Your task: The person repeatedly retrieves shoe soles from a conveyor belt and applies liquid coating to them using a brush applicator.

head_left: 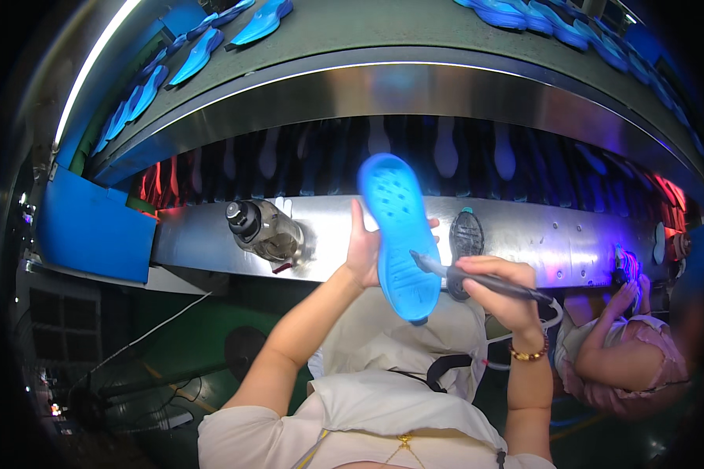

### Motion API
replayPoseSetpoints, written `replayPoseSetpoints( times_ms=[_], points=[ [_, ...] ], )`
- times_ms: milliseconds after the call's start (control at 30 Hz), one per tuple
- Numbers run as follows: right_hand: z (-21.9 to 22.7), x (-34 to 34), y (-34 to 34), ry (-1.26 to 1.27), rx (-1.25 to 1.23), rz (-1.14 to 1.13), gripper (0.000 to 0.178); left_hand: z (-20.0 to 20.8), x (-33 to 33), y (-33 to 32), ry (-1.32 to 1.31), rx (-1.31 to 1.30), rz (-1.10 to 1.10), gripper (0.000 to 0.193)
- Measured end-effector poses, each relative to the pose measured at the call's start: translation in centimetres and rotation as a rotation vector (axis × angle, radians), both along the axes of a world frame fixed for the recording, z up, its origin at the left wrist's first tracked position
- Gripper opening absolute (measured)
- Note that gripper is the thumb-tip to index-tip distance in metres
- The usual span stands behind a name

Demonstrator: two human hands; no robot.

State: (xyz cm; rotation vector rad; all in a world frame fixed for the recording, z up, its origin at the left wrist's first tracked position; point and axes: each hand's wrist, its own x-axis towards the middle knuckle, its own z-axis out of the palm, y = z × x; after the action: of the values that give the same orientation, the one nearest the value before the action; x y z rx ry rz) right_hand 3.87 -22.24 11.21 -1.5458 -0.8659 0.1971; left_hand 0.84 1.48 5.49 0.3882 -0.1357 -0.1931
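A bright blue shoe sole is held up in front of me, tilted, its side with small oval dents facing me. My left hand is closed around it from behind and its left edge, the thumb up along the side; some fingers are hidden behind the sole. My right hand grips a black pen-like tool with a grey pointed tip. That tip is over the sole's middle; whether it touches, I cannot tell. Just right of the sole, a dark shoe sole lies on the metal bench.
A dark-capped, see-through bottle stands on the bench to the left. Beyond the bench, a green conveyor belt carries blue soles above a metal ledge. At right, a co-worker's hands work near purple light. A blue panel stands left.
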Motion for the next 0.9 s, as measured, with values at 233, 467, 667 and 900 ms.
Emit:
replayPoseSetpoints(
  times_ms=[233, 467, 667, 900],
  points=[
    [-0.6, -0.5, 3.4, -0.511, -0.129, -0.074, 0.013, -1.4, 0.5, -2.3, 0.16, 0.071, 0.052, 0.085],
    [1.8, 0.5, 1.9, -0.211, -0.079, 0.023, 0.018, 0.2, 1.1, -2.2, 0.119, -0.018, 0.114, 0.083],
    [2.2, -1.8, 3.1, -0.266, -0.032, 0.304, 0.017, 0.8, 0.0, -2.2, 0.046, -0.079, 0.166, 0.085],
    [1.5, -1.0, 2.4, -0.243, -0.052, 0.146, 0.02, 2.1, -0.3, -2.0, 0.123, -0.018, 0.233, 0.084]
  ],
)
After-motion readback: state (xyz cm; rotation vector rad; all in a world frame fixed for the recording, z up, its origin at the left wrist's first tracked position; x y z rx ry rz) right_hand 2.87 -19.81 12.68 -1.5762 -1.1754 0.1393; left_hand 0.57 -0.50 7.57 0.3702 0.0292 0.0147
